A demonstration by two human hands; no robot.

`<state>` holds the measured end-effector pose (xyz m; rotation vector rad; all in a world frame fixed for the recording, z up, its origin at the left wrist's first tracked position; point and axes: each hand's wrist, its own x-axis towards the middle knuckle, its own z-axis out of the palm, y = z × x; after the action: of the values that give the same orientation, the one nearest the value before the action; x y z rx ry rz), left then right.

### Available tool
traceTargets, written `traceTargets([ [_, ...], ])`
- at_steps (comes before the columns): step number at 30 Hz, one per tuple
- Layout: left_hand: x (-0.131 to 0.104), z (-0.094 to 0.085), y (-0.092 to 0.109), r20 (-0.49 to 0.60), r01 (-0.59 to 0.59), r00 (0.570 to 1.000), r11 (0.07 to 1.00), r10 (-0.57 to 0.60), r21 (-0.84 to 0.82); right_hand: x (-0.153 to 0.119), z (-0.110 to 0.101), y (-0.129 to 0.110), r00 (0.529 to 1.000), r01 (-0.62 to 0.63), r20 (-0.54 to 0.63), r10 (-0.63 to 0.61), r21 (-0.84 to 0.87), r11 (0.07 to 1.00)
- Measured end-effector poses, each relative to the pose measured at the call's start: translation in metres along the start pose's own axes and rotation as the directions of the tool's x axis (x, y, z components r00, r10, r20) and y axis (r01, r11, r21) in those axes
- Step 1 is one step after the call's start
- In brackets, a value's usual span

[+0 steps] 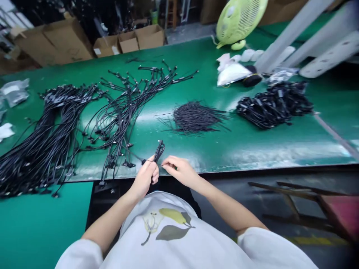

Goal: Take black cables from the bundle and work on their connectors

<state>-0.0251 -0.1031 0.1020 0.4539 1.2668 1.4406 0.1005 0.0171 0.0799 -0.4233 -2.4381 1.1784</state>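
The left hand (147,174) holds a folded black cord (159,150) at the near edge of the green table (241,149). The right hand (179,170) pinches a thin wire (160,164) by it. A wire pile (196,117) lies beyond.

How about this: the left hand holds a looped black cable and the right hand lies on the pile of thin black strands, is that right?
No, the right hand isn't on the pile of thin black strands. The head view shows it apart from there, pinching a strand beside the looped black cable that the left hand holds.
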Motion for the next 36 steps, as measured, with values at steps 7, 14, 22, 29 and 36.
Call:
traceTargets([
  [7, 0.003, -0.025, -0.003, 0.040, -0.214, 0.973, 0.827, 0.226, 0.520, 0.013, 0.008, -0.027, 0.800, 0.532, 0.158, -0.579, -0.634, 0.562],
  [14, -0.009, -0.048, 0.004, 0.133, 0.096, 0.982, 0.960, -0.135, 0.262, 0.043, 0.005, -0.042, 0.553, 0.812, 0.518, -0.653, -0.511, 0.283],
  [22, -0.016, -0.057, -0.009, 0.106, 0.198, 0.968, 0.949, -0.229, 0.246, 0.043, 0.026, -0.039, 0.440, 0.863, 0.684, -0.581, -0.502, 0.063],
  [29, -0.021, -0.051, 0.003, 0.001, -0.167, 0.975, 0.731, 0.223, 0.661, 0.079, 0.032, -0.031, 0.662, 0.721, 0.387, -0.642, -0.563, 0.404],
  [36, -0.018, -0.065, 0.040, -0.188, -0.313, 0.894, 0.867, 0.407, 0.388, 0.080, 0.046, -0.032, 0.964, 0.267, 0.107, -0.245, -0.341, 0.901],
])
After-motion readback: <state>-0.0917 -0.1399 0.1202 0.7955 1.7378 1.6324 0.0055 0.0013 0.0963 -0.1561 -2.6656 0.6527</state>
